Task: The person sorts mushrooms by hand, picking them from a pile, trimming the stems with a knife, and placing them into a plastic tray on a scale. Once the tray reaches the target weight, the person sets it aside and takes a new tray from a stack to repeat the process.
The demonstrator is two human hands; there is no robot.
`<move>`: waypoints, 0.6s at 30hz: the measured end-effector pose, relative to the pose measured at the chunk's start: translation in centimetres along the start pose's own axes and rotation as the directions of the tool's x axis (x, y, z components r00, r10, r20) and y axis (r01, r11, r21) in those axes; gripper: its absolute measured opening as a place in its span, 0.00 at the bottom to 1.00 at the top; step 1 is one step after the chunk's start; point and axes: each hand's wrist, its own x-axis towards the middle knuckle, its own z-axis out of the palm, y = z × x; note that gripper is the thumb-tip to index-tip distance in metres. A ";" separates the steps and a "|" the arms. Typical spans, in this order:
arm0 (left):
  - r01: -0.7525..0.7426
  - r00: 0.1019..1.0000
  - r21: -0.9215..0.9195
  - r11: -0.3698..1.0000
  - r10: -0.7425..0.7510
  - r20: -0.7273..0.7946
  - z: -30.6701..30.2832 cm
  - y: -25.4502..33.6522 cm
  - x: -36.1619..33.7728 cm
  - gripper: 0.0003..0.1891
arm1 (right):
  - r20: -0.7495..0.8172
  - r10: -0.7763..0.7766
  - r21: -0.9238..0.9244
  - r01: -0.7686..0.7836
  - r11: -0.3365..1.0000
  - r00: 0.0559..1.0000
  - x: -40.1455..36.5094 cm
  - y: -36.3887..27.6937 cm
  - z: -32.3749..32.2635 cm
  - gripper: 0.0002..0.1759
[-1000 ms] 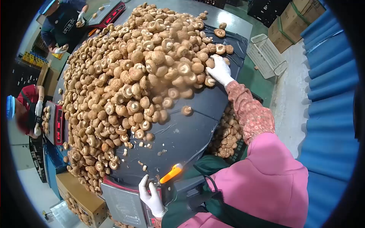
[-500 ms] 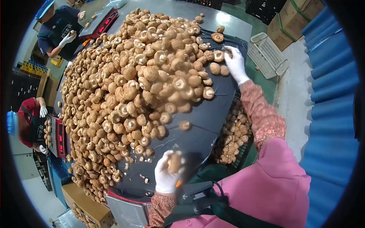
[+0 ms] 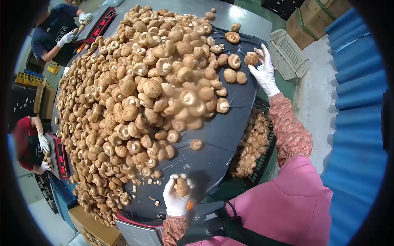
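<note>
A huge heap of brown mushrooms (image 3: 135, 90) covers a table spread with a dark sheet (image 3: 221, 135). My left hand (image 3: 176, 196), in a white glove, grips one mushroom (image 3: 181, 186) near the table's front edge; an orange knife handle (image 3: 191, 203) pokes out just below it. My right hand (image 3: 264, 71), also gloved, is stretched to the heap's far right edge and holds a mushroom (image 3: 251, 58) between its fingers. One loose mushroom (image 3: 196, 144) lies alone on the bare sheet between my hands.
A black crate of mushrooms (image 3: 252, 143) stands below the table's right side. A scale (image 3: 139, 231) sits by my left arm. Other gloved people work at red-display scales (image 3: 59, 153) on the left and far left. A white basket (image 3: 287, 53) and cardboard boxes (image 3: 308, 18) lie beyond.
My left hand left the orange knife by the scale and took up a mushroom. My right hand slid rightward along the heap's edge and lifted a mushroom.
</note>
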 end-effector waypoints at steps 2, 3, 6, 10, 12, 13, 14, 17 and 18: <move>-0.011 0.999 0.063 0.998 0.014 -0.048 1.5 -0.3 0.0 0.09 | 0.048 -0.081 0.024 0.080 0.997 0.996 -1.1 -3.6 0.4 0.52; -0.019 0.997 0.093 0.996 0.025 -0.072 2.1 -0.5 0.1 0.10 | 0.067 -0.134 0.048 0.131 0.990 0.989 -1.6 -5.0 0.8 0.52; -0.019 0.994 0.168 0.986 0.000 0.113 2.6 -0.8 0.2 0.12 | 0.081 -0.074 0.377 0.038 0.925 0.994 -2.8 -8.2 2.0 0.52; -0.020 0.983 0.276 0.961 -0.032 0.182 3.0 -0.8 0.2 0.16 | 0.233 0.120 0.772 -0.258 0.581 0.965 -3.4 -10.3 2.7 0.43; -0.035 0.984 0.314 0.949 -0.022 0.178 3.2 -0.8 0.1 0.19 | 0.350 0.177 0.816 -0.392 0.425 0.920 -3.8 -12.5 2.6 0.37; -0.046 0.983 0.320 0.946 -0.015 0.185 2.9 -0.7 0.0 0.18 | 0.422 0.161 0.787 -0.449 0.423 0.892 -3.8 -12.2 2.2 0.36; -0.055 0.982 0.327 0.943 -0.008 0.190 2.4 -0.5 0.0 0.18 | 0.493 0.147 0.753 -0.505 0.421 0.858 -4.0 -11.5 1.0 0.36; -0.071 0.987 0.339 0.938 0.018 0.158 0.8 0.0 -0.6 0.18 | 0.767 0.073 0.439 -0.604 0.665 0.637 -3.8 -9.2 -3.2 0.27; -0.070 0.990 0.339 0.938 0.022 0.142 0.4 -0.1 -0.7 0.18 | 0.831 0.228 0.076 -0.510 0.857 0.507 -3.6 -9.3 -4.2 0.23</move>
